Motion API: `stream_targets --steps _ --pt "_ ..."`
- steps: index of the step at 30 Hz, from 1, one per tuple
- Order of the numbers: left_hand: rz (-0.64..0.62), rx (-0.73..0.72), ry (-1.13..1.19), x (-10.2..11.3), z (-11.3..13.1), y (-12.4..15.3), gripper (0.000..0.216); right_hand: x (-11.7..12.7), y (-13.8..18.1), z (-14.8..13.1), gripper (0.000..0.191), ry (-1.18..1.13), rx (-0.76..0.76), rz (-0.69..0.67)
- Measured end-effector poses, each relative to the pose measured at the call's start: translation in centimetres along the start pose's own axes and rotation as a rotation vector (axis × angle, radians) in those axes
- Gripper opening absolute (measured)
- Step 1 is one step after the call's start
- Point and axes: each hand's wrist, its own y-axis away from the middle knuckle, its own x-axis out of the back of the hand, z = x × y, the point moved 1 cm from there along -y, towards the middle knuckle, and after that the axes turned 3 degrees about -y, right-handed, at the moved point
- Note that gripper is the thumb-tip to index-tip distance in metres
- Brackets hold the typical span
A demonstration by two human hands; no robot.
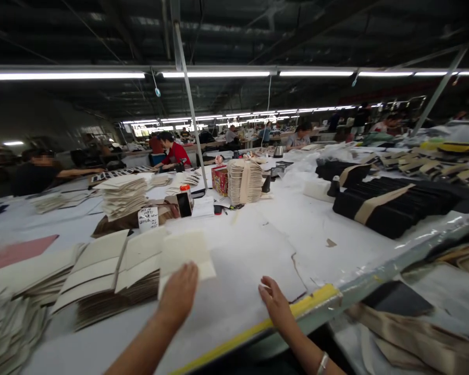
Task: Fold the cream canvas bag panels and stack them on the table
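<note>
The left hand (180, 291) lies with its fingers together over the lower right part of a flat, cream, rectangular fabric-like piece (183, 247). The thumb is hidden, so I cannot tell whether the hand grips the piece or only presses on it. The piece lies over the white-covered worktable (242, 250), just right of a fanned stack of cream pieces with darker edges (140, 260); more such stacks spread to the left.

The right hand (273, 299) holds nothing; its fingers are loosely bent near the yellow strip along the table edge (316, 302). A silver-coloured bracelet (322, 363) circles that wrist.

Beyond the cream stacks, a white paper label (148, 219) bears several lines of black handwriting. Figures appear among them, but the lines are too small and blurred to read surely. It stands against a brown folded bundle (119, 225), beneath a tall cream pile (124, 197). A red box with multicoloured printing (220, 180) stands beside an upright bundle of cream pieces bound with a tan band (236, 182); no brand can be made out on the box. A dark, phone-like rectangle (184, 204) stands near an orange-lidded container (185, 188). At right lies a black stack with a tan strap (410, 208).
</note>
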Motion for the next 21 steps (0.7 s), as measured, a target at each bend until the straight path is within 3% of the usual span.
stream_targets --steps 3,6,9,11,15,18,21 --pt "-0.260 -0.099 0.203 -6.5 5.7 3.4 0.041 -1.5 1.0 0.1 0.051 0.267 0.373 -0.173" --pt "-0.166 -0.100 0.327 -9.2 6.8 3.8 0.037 -3.6 1.7 0.6 0.054 0.518 0.487 -0.509" --pt "0.017 -0.093 0.323 -9.3 4.8 0.8 0.034 -5.1 1.8 0.6 0.055 0.767 0.460 -0.659" --pt "-0.022 -0.093 0.269 -9.2 3.5 -1.7 0.040 -5.6 1.4 -0.1 0.056 0.906 0.441 -0.673" --pt "-0.316 -0.152 0.157 -9.0 2.4 -5.2 0.057 -5.9 -1.5 -2.1 0.038 0.974 0.409 -0.723" --pt "-0.396 -0.216 0.135 -8.6 2.2 -6.0 0.069 -6.4 -6.0 -2.8 0.026 0.933 0.315 -0.617" --pt "-0.413 -0.198 0.147 -8.8 2.1 -6.1 0.071 -7.5 -11.6 -2.7 0.026 0.976 0.284 -0.453"
